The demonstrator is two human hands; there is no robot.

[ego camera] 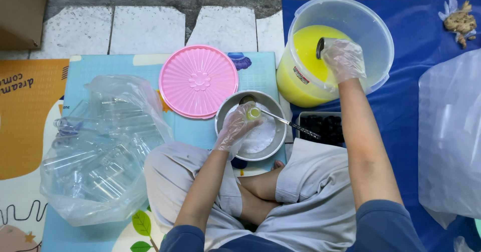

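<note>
My left hand [234, 127], in a thin clear glove, holds a small clear bottle [253, 113] with yellow liquid in it over a round metal bowl [273, 144]. A long spoon [288, 122] rests across that bowl. My right hand [343, 57], also gloved, grips a metal cup or ladle [321, 46] inside a large clear bucket [368, 29] that holds yellow liquid [306, 44].
A pink round lid [198, 80] lies beyond the bowl. A clear plastic bag of empty bottles [100, 149] sits at my left. A tray of black caps [325, 127] lies by my right knee. Another plastic bag [451, 132] lies on the blue mat at right.
</note>
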